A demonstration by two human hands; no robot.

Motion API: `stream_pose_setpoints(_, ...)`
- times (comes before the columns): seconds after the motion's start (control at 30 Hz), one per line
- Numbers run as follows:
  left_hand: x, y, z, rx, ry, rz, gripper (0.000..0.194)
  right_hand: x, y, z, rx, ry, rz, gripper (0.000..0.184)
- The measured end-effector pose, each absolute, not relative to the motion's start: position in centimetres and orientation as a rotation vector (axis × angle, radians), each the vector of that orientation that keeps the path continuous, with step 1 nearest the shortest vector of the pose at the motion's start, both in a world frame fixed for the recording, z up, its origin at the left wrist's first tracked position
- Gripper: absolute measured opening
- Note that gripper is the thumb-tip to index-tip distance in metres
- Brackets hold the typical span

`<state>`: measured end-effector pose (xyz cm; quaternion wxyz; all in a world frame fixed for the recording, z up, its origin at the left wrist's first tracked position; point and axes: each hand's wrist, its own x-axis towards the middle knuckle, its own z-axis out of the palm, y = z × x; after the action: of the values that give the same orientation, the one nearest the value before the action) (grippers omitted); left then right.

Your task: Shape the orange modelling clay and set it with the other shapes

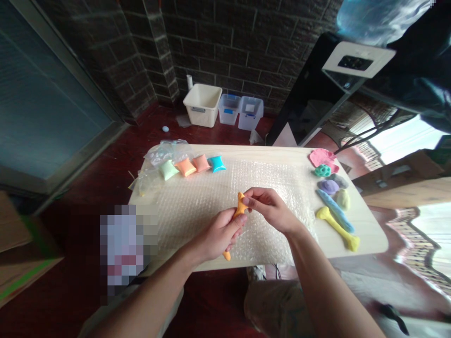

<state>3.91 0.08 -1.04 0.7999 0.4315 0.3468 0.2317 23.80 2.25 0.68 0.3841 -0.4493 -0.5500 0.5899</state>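
Both my hands are on a long piece of orange modelling clay (241,204) above the table. My left hand (222,231) wraps round its middle, and the lower end pokes out beneath the fist. With thumb and fingers, my right hand (268,205) pinches the clay near its upper end, which looks knobbed. Under the hands lies a sheet of bubble wrap (271,239). At the right are finished-looking clay shapes: a yellow bone-like piece (337,228), a blue stick (334,210), a purple piece (328,187), a green ball (322,170) and a pink flat piece (321,159).
Small packets of clay, among them a teal packet (217,164) and a pale green packet (168,170), line the table's back left beside a clear plastic bag (171,151). Beyond the table, a white basket (202,110) and clear bins (250,115) stand on the floor.
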Motion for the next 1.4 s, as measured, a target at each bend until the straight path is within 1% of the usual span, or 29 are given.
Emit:
stream_pose_setpoints(0.13,3.9,0.3,-1.1,0.972,0.760,0.540,0.050,23.9,2.2,0.6,-1.145,-1.410,1.494,0.039)
stream_pose_setpoints(0.27,3.7,0.7,-0.7,0.893,0.782,0.501,0.053,23.7,2.0,0.9,-1.099,-1.388,1.530,0.032)
stream_pose_setpoints(0.4,3.5,0.9,-0.4,0.721,0.714,0.454,0.066,23.4,1.9,1.2,-1.031,-1.378,1.620,0.029)
stream_pose_setpoints(0.47,3.5,0.8,-0.3,0.696,0.681,0.472,0.068,23.3,1.8,1.2,-1.019,-1.390,1.620,0.028)
stream_pose_setpoints(0.7,3.6,0.6,-0.3,0.666,0.584,0.501,0.058,23.0,1.9,1.1,-1.053,-1.395,1.533,0.022)
stream_pose_setpoints(0.97,3.4,0.8,-0.4,0.645,0.573,0.538,0.052,22.9,1.7,0.2,-1.096,-1.257,1.520,0.028)
stream_pose_setpoints(1.07,3.5,0.9,-0.5,0.630,0.549,0.565,0.052,22.8,1.7,0.1,-1.072,-1.221,1.506,0.024)
stream_pose_setpoints(1.2,3.8,0.9,-0.7,0.643,0.653,0.657,0.053,22.7,1.9,0.3,-1.093,-1.240,1.473,0.022)
stream_pose_setpoints(1.4,3.7,0.9,-0.6,0.764,0.748,0.750,0.044,22.9,1.7,0.4,-1.144,-1.241,1.386,0.019)
